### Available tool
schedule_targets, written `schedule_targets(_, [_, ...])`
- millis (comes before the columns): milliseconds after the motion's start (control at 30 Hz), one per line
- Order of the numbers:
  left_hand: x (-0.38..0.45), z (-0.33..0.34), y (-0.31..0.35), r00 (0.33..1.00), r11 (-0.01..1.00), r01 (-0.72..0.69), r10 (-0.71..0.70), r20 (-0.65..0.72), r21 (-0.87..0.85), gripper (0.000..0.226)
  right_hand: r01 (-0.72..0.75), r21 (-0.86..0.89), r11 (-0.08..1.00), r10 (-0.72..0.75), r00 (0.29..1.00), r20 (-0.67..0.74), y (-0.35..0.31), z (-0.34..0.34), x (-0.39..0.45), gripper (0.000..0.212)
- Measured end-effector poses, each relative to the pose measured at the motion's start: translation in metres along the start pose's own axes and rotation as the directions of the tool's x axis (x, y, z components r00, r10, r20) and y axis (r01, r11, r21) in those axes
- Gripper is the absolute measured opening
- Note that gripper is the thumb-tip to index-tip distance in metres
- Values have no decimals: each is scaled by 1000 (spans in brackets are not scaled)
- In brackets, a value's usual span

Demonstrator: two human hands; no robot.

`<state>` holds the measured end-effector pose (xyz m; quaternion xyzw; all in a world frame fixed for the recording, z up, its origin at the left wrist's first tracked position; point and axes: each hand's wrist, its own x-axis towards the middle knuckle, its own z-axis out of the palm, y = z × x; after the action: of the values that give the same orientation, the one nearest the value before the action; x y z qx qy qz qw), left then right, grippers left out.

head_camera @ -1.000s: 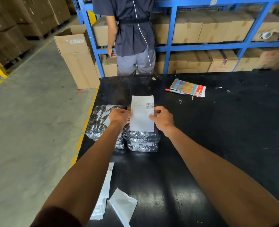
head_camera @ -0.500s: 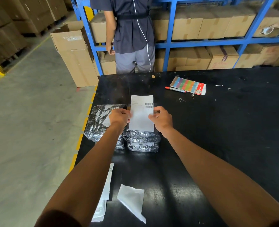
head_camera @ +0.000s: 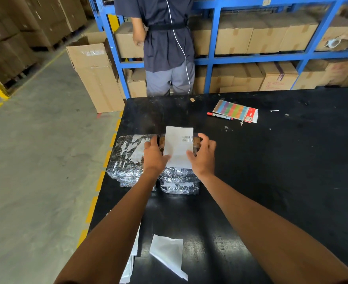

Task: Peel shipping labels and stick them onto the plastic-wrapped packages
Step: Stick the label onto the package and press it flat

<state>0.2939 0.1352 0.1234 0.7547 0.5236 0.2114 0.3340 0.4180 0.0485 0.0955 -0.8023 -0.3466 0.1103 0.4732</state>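
Nearest me a peeled backing sheet (head_camera: 168, 256) lies loose on the black table (head_camera: 271, 171). Further out, my left hand (head_camera: 155, 155) and right hand (head_camera: 202, 155) lie open, pressing a white label (head_camera: 178, 148) flat on the top package of the right stack (head_camera: 179, 181). The left stack (head_camera: 128, 158) already shows white paper on top. I judge the lower packages remain unlabelled.

My black table (head_camera: 271, 171) carried foil-wrapped packages (head_camera: 177, 181), a red marker (head_camera: 219, 116), a coloured card (head_camera: 235, 110), loose white papers (head_camera: 169, 255).
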Motion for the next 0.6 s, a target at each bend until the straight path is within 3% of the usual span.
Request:
schedule_targets(67, [0,1,-6,996,996,-77,78,-30,34,75,100,-4,995,-100,995,-25,6,0,-3,34])
schedule_targets(133, [0,3,-14,951,944,-306,310,-11,123,52,275,-113,955,-275,961,19,16,-2,-4,6])
schedule_targets(233, [7,10,-26,817,778,-574,567,108,255,34,388,-258,885,-380,921,81,26,-3,3,20])
schedule_targets(400, [29,16,-25,822,724,-567,468,324,394,45,343,-331,879,-297,937,181,25,-1,30,31])
schedule_targets(600, [72,24,-8,842,720,-529,380,382,449,50,311,-450,837,-191,937,292,20,7,70,38])
